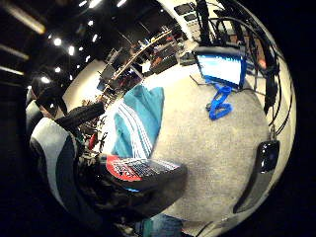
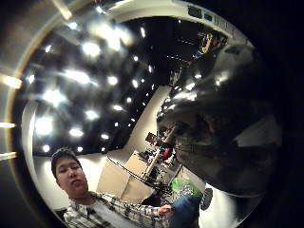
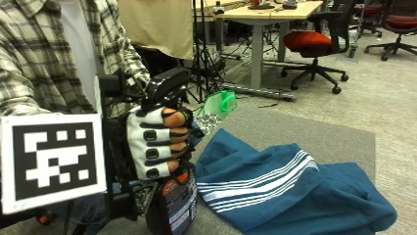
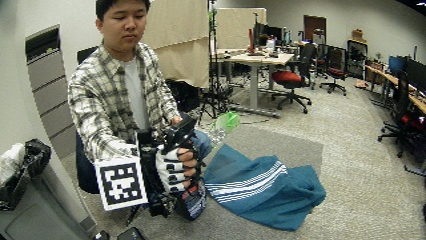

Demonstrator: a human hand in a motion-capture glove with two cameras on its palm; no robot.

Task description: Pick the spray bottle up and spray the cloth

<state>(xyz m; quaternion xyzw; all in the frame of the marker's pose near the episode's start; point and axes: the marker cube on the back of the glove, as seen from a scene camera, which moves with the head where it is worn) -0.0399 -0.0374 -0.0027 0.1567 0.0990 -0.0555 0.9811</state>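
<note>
In the outside view my gloved right hand (image 3: 158, 143) grips a black spray bottle (image 3: 178, 197) round its neck, fingers curled just below the black spray head. The bottle stands upright and carries a red and dark label. It is held beside the near edge of a teal cloth (image 3: 293, 188) with white stripes, which lies crumpled on the grey table surface (image 3: 319, 128). The wide outside view shows the same hand (image 4: 174, 167), bottle (image 4: 194, 201) and cloth (image 4: 266, 187). In the little finger side palm view the bottle (image 1: 143, 174) fills the near field, with the cloth (image 1: 138, 123) beyond it.
A clear plastic bottle with a green cap (image 3: 219, 105) lies behind my hand. A screen on a blue stand (image 1: 220, 74) and a black device (image 1: 269, 155) sit past the cloth. Desks and office chairs (image 3: 316, 44) stand further back on the carpet.
</note>
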